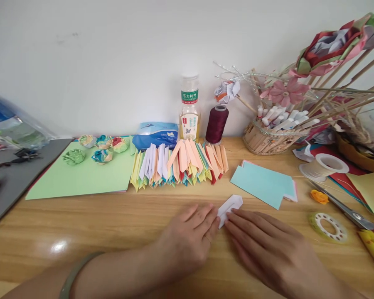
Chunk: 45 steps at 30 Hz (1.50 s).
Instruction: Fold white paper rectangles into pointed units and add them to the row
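Note:
A small piece of white folded paper (233,204), with slanted corners and a crease line, lies on the wooden table in front of me. My left hand (190,236) is closed at its lower left edge, fingers bent and fingertips against the paper. Over its lower right side, my right hand (268,243) presses with fingers held together. The right thumb is mostly hidden. Just beyond the paper sits a long row of folded paper pieces (179,164) in white, peach, yellow, green, blue and red. To the right lie light blue paper sheets (260,182).
Several paper flowers (74,157) rest on a green sheet (81,180) at left. Behind stand a tissue pack (156,135), a bottle (189,110), a maroon thread spool (217,124) and a basket of markers (262,139). Scissors (349,209), tape (328,227) and a white spool (324,166) are at right.

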Each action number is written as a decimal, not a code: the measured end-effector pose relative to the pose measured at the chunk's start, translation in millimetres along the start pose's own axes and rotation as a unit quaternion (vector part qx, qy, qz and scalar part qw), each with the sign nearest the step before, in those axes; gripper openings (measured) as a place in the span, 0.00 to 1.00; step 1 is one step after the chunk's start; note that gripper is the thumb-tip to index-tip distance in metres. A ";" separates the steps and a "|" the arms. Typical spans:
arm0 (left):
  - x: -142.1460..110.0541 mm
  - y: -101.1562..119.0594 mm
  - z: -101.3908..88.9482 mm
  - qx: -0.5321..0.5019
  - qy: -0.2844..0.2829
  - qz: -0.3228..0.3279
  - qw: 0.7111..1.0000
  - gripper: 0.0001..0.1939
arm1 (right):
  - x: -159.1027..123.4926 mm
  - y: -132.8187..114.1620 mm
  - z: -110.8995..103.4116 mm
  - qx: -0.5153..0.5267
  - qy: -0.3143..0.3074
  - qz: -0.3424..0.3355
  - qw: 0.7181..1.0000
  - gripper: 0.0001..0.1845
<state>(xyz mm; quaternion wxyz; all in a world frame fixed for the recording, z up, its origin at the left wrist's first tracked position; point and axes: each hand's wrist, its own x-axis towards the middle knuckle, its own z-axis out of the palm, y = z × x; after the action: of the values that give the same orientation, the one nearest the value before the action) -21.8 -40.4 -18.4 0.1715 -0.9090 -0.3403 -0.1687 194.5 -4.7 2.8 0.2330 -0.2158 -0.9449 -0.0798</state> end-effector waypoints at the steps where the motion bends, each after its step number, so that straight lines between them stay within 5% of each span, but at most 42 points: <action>1: -0.1 -0.5 -0.1 -0.001 -0.001 -0.001 1.000 0.17 | -0.7 -1.1 -0.1 -0.002 -0.005 -0.006 1.000 0.14; 22: -1.0 -8.1 -1.6 -0.069 -0.024 -0.006 0.997 0.16 | -6.7 1.0 -2.2 -0.024 -0.053 -0.040 0.998 0.18; 34: 1.9 -10.2 -2.6 -0.039 -0.018 0.030 0.999 0.15 | 2.9 -13.7 1.5 -0.012 -0.078 0.010 0.997 0.22; 40: 2.7 -10.2 -7.1 -0.016 -0.028 0.046 0.998 0.15 | -5.8 -2.7 5.1 -0.058 -0.074 0.073 0.993 0.22; 45: 3.7 -10.2 -6.8 -0.018 -0.016 0.047 0.999 0.15 | -13.4 10.9 5.2 -0.119 -0.109 0.042 0.986 0.25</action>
<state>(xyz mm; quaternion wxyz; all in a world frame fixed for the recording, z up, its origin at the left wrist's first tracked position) -27.4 -34.0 -8.8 0.1571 -0.9294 -0.2971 -0.1527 207.9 1.5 -7.6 0.1049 -0.2888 -0.9385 -0.1574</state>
